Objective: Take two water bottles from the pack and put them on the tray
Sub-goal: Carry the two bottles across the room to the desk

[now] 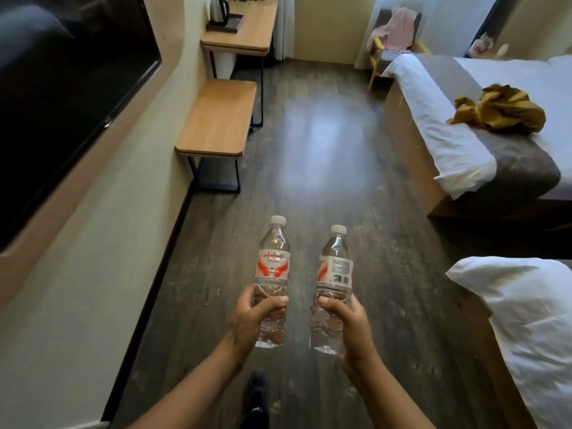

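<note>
Carrying two bottles upright, caps up, lower centre of frame: left hand (250, 317) wrapped round left bottle (272, 274), right hand (346, 323) round right bottle (335, 280). Dark tray (223, 26) w/ kettle (218, 9) sits far ahead, upper left on desk (247, 35); left hand nearer that side.

bottles: 2, left bottle (272, 274) + right bottle (334, 280) | hands: 2, left hand (250, 320) + right hand (349, 323) | worktops far left: 2 | kettle (219, 9): 1 | beds right: 2
</note>
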